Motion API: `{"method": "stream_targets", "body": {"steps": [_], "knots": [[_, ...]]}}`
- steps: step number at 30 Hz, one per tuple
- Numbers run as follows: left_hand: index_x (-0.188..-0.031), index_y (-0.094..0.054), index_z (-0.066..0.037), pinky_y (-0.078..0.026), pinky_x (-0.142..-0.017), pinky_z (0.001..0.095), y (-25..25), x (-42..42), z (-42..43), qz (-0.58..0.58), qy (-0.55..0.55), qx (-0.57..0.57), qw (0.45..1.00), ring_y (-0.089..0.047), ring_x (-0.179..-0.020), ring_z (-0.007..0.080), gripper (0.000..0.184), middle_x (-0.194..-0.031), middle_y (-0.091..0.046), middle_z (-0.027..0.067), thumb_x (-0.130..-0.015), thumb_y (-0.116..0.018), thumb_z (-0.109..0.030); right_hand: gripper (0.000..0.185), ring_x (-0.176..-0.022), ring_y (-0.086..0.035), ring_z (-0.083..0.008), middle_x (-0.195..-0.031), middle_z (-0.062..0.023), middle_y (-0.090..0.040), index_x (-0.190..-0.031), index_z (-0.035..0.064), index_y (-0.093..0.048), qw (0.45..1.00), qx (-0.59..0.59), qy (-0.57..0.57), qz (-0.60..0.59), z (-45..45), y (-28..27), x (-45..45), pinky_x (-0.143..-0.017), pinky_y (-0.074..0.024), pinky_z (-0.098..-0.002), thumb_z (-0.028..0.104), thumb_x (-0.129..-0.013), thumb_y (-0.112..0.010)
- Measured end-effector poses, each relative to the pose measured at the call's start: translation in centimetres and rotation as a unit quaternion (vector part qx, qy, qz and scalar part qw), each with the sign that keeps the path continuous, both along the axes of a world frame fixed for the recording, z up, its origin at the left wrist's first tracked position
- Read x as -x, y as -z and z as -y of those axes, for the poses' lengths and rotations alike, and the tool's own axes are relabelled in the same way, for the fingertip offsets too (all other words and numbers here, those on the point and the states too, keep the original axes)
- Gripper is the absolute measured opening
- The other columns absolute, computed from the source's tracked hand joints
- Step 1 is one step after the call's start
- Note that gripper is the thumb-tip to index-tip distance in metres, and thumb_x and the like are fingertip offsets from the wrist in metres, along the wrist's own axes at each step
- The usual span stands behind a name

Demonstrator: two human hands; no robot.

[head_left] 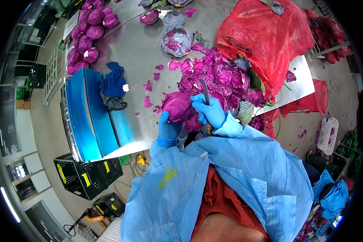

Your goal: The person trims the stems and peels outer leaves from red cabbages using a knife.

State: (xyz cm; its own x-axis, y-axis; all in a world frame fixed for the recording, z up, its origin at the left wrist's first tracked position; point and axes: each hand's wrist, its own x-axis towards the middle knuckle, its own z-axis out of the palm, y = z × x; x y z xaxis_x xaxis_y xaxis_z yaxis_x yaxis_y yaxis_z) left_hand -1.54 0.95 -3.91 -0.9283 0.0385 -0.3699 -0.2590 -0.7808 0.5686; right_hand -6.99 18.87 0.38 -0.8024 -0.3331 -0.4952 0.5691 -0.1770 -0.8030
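Observation:
A purple cabbage (177,107) rests in my left hand (168,130), whose blue-gloved fingers cup it from the lower left. My right hand (210,111), also in a blue glove, is closed on a knife (204,89), its dark curved blade pointing up and away from me, just right of the cabbage. Beyond and right of both hands lies a heap of loose purple leaves (218,76). An outer-leaved cabbage (176,42) sits farther back on the metal table (141,52).
Peeled cabbages (94,32) are piled at the back left. A blue box (90,113) and dark blue cloth (113,80) lie at the left. A red mesh sack (266,36) covers the right side. Black crates (86,175) stand on the floor below the table's left edge.

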Motion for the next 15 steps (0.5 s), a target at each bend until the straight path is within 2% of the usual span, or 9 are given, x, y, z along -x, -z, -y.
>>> {"method": "stream_targets", "body": {"steps": [2, 5, 8, 11, 15], "knots": [[-0.142, -0.034, -0.004, -0.031, -0.111, 0.0482, 0.1, 0.0, 0.1, 0.001, -0.002, 0.005, 1.0, -0.041, -0.131, 0.0323, 0.087, -0.141, -0.043, 0.0155, -0.076, -0.066, -0.051, 0.028, -0.047, -0.052, -0.0095, -0.067, -0.0019, -0.056, -0.112, 0.0034, -0.06, 1.0, -0.007, -0.008, -0.002, 0.0, 0.4, 0.3, -0.039, -0.0405, -0.0239, 0.018, -0.088, -0.065], [-0.143, -0.032, -0.006, -0.034, -0.11, 0.0472, -0.2, 0.2, 0.1, -0.078, 0.024, 0.06, 0.995, -0.04, -0.131, 0.0322, 0.087, -0.142, -0.041, 0.0146, -0.074, -0.072, -0.042, 0.032, -0.046, -0.053, -0.0105, -0.068, -0.003, -0.056, -0.113, 0.0024, -0.059, 0.999, -0.042, -0.02, -0.007, -0.2, 1.1, 0.7, -0.039, -0.0412, -0.0246, 0.023, -0.088, -0.065], [-0.145, -0.029, -0.007, -0.037, -0.108, 0.0431, -1.7, 0.7, -0.5, -0.076, -0.008, 0.079, 0.994, -0.044, -0.128, 0.0292, 0.089, -0.139, -0.042, 0.0147, -0.068, -0.075, -0.01, 0.034, -0.046, -0.053, -0.0115, -0.068, -0.0041, -0.056, -0.111, 0.0016, -0.06, 0.997, -0.075, -0.029, -0.007, -0.4, 2.6, 1.0, -0.039, -0.0421, -0.0257, 0.025, -0.087, -0.066], [-0.145, -0.029, -0.008, -0.039, -0.107, 0.0407, -0.4, 0.5, -0.5, -0.092, -0.02, 0.13, 0.987, -0.044, -0.127, 0.0271, 0.091, -0.14, -0.041, 0.0133, -0.065, -0.072, 0.0, 0.035, -0.046, -0.053, -0.012, -0.07, -0.0053, -0.058, -0.108, 0.0003, -0.061, 0.994, -0.093, -0.041, -0.029, -0.4, 4.2, 0.8, -0.039, -0.042, -0.027, 0.027, -0.086, -0.067], [-0.144, -0.032, -0.009, -0.037, -0.108, 0.0406, 0.7, 0.2, -0.6, -0.076, -0.031, 0.244, 0.966, -0.042, -0.129, 0.0272, 0.092, -0.143, -0.038, 0.0115, -0.063, -0.074, -0.001, 0.037, -0.051, -0.054, -0.0109, -0.075, -0.0066, -0.061, -0.109, -0.0007, -0.06, 0.989, -0.128, -0.046, -0.059, -0.3, 4.9, 0.4, -0.045, -0.0432, -0.0261, 0.028, -0.087, -0.067]]}}
